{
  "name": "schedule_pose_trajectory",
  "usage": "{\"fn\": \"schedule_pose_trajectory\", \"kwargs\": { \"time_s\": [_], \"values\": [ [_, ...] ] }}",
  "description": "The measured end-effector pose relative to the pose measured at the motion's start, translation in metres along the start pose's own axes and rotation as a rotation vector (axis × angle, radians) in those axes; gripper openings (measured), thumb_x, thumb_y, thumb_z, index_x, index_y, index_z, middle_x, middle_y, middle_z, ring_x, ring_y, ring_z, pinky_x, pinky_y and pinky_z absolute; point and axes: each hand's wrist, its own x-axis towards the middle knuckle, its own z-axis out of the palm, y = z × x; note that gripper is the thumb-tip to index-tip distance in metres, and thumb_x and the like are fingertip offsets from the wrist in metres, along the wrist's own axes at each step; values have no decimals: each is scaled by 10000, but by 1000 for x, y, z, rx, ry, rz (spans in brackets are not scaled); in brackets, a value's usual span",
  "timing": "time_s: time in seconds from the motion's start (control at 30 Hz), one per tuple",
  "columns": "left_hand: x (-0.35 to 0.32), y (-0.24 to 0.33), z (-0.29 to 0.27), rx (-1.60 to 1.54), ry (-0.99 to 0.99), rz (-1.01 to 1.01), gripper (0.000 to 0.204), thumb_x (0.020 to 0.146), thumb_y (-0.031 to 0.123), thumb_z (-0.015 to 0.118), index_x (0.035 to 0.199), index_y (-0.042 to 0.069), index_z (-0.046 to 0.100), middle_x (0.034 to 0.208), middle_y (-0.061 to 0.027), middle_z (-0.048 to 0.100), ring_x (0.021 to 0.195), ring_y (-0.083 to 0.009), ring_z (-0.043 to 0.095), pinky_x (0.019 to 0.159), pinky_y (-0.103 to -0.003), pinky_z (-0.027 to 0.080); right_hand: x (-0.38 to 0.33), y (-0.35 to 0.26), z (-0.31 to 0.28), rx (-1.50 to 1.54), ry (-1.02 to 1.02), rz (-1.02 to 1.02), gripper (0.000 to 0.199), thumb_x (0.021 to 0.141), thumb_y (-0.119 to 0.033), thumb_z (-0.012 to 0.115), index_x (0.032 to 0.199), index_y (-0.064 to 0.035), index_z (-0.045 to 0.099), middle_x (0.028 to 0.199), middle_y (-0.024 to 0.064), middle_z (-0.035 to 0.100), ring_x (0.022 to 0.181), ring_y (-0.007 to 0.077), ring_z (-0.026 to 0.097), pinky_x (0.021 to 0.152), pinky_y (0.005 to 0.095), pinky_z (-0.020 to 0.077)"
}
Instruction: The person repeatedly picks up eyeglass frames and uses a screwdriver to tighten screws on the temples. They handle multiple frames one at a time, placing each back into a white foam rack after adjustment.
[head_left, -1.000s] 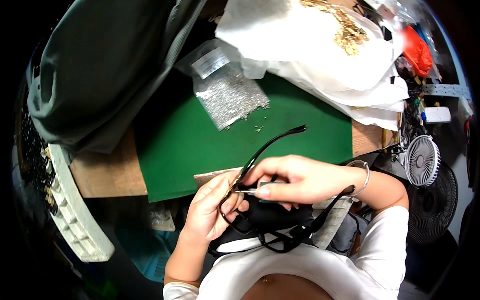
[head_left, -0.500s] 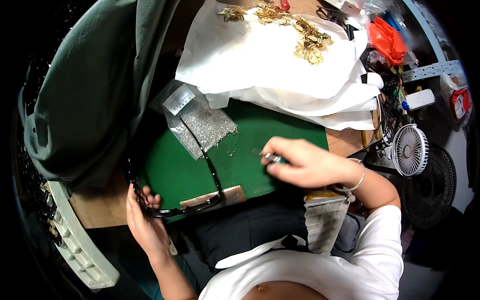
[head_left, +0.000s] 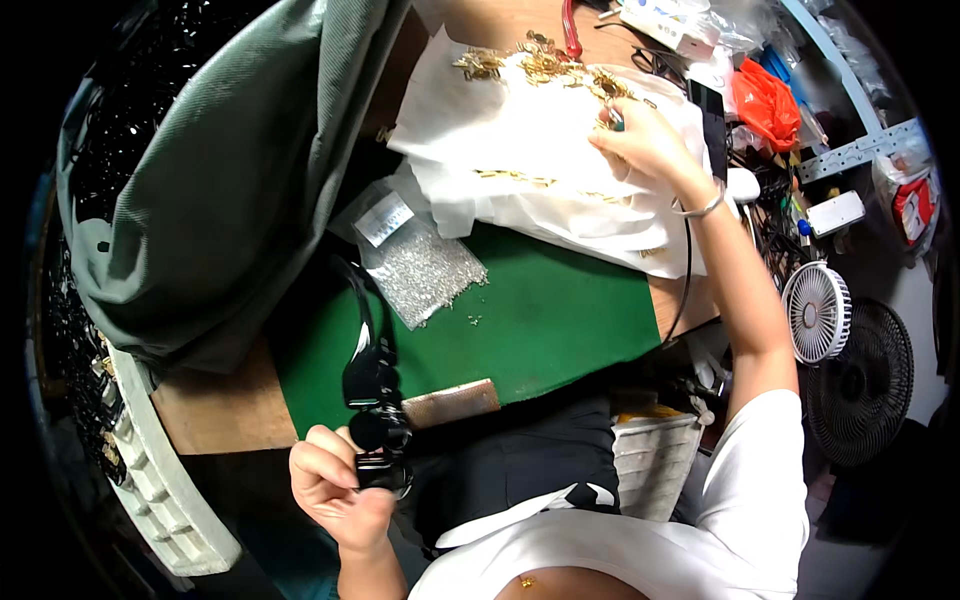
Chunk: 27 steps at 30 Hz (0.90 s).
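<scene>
My left hand (head_left: 340,490) is closed on a pair of black glasses (head_left: 370,385) by the front, near the green mat's front edge. One wide glossy temple points away from me over the mat (head_left: 560,300). Over the white sheet at the back, my right hand (head_left: 645,140) has its fingers pinched around a small silver and dark-green tool (head_left: 615,121), mostly hidden by the fingers. Its fingertips are at the heap of small gold-coloured metal pieces (head_left: 545,68). A clear bag (head_left: 420,270) of tiny silver-coloured bits lies on the mat, several bits spilled beside it.
A textured tan block (head_left: 450,403) lies at the mat's front edge. Grey-green cloth (head_left: 230,200) drapes over the left side, above a white ridged tray (head_left: 165,480). At right stand a small white fan (head_left: 817,312), cables and a red plastic bag (head_left: 768,105). Red-handled pliers (head_left: 571,30) lie at the back.
My right hand has moved from above the mat to the gold pieces on the sheet. My left hand has turned the glasses and now grips their front, with a temple pointing away.
</scene>
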Motion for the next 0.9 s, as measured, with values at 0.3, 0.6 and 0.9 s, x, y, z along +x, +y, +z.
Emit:
{"fn": "schedule_pose_trajectory", "kwargs": {
  "time_s": [0.3,0.6,0.9],
  "values": [
    [-13,11,4,385,-307,-126,502,715,108,652,1113,-109,435,823,-120,626,670,-147,586,623,-232,470,0,12,21,-207,353,-293,277,643,-222,663,744,2,535,690,151,588,661,256,581,637,333,448],
    [-11,3,-2,384,-390,-71,375,771,44,588,1094,-81,445,1026,-173,549,820,-180,591,745,-272,465,7,-12,3,-86,12,-123,268,667,-122,675,807,-4,479,655,69,542,546,123,529,479,260,426],
    [-4,10,11,602,-425,-45,346,682,-76,547,1027,-57,517,829,-85,633,683,-122,531,638,-228,425,-54,-66,8,-61,88,-275,158,712,-100,641,787,-7,539,693,117,585,641,221,587,592,302,437]
  ]
}}
